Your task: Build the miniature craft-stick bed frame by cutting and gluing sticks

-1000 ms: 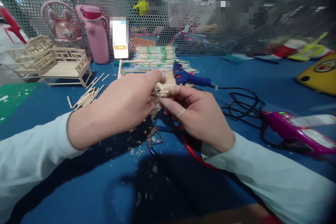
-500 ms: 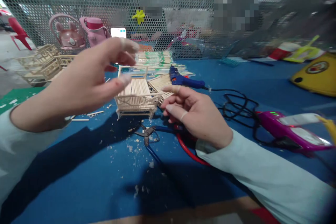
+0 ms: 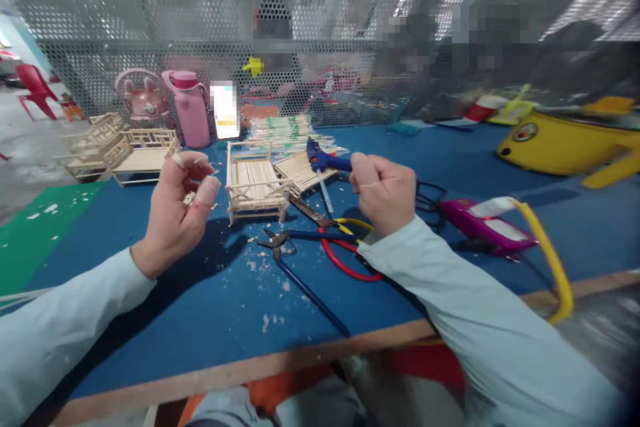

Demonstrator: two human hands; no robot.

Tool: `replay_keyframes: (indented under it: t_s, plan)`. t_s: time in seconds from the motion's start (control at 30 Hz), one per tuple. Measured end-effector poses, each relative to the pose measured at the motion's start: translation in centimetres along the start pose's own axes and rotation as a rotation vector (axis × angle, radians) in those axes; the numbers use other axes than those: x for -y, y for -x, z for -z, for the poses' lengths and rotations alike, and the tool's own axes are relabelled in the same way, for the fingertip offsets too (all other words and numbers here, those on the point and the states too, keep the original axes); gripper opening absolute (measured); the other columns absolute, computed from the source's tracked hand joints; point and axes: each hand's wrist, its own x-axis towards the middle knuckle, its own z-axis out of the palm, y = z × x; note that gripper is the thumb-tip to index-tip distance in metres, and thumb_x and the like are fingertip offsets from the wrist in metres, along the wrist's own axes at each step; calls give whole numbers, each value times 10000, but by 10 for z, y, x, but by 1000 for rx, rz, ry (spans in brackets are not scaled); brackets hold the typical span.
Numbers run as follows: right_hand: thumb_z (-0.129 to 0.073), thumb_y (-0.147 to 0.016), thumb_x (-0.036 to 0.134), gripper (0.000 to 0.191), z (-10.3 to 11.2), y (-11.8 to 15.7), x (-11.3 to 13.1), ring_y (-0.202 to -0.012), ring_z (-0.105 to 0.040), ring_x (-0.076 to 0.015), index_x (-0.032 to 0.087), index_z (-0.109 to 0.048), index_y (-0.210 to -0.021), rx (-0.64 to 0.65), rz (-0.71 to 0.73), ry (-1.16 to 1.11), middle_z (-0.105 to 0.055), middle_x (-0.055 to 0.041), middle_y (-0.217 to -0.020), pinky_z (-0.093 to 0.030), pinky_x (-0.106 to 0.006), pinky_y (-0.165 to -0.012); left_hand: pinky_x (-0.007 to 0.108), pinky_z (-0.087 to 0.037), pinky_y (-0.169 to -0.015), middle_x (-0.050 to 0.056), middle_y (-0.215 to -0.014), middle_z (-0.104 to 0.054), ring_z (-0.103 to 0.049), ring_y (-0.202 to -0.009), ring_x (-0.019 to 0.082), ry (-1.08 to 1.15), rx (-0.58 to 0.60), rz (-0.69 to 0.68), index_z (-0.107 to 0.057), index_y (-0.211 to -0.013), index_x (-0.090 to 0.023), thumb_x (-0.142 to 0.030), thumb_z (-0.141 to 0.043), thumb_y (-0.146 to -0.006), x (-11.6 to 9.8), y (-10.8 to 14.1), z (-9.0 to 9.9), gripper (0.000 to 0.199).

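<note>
My right hand (image 3: 384, 188) is closed round the handle of a blue glue gun (image 3: 325, 159), from which a pale glue stick hangs. My left hand (image 3: 179, 207) is raised over the table with its fingers curled and apart, holding nothing that I can see. Between the hands stands a small bed-like frame of wooden sticks (image 3: 256, 180). A flat stick panel (image 3: 300, 172) lies behind it to the right. Blue-handled pliers (image 3: 280, 241) lie open in front, beside scissors with red and yellow handles (image 3: 345, 269).
More stick furniture (image 3: 145, 152) stands at the left, near a pink bottle (image 3: 193, 113) and a lit phone (image 3: 226, 113). Bundled sticks (image 3: 280, 127) lie behind. At the right are a purple device (image 3: 485, 227), a yellow bag (image 3: 555, 147) and black cable.
My right hand has moved up and closed on the glue gun. The left hand has drawn back and down, away from the stick frame. The view has shifted, showing the table's front edge.
</note>
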Motion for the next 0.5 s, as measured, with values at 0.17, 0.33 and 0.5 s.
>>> replay_keyframes:
  t_s: [0.17,0.33,0.5]
  plan:
    - [-403,-912,379,388,-1,-1,-8,-466,-379,-115,242,-372,-551,-22,-42,24,-373,48,-496,-321,-272,-496,218,-410,-515,-30,-604,-548,-480,-524,93,-203,82,132,-552,-732,-184,-288,-528,-850,5,6,9,159]
    - [-377,-925,313,181,-1,11,0,-438,-410,-87,237,-400,-762,81,-91,-70,-455,55,-611,-358,-233,-461,220,-471,-588,-1,-676,-689,-598,-576,110,-234,182,75,-646,-854,-193,-268,-478,-889,-9,14,9,187]
    - [-510,-783,212,306,4,26,1,-812,-609,-147,210,-483,-1089,92,-38,-72,-602,-75,-1054,-478,-265,-626,222,-493,-671,42,-840,-743,-668,-737,135,-177,321,-106,-672,-871,-194,-241,-511,-881,-26,23,4,168]
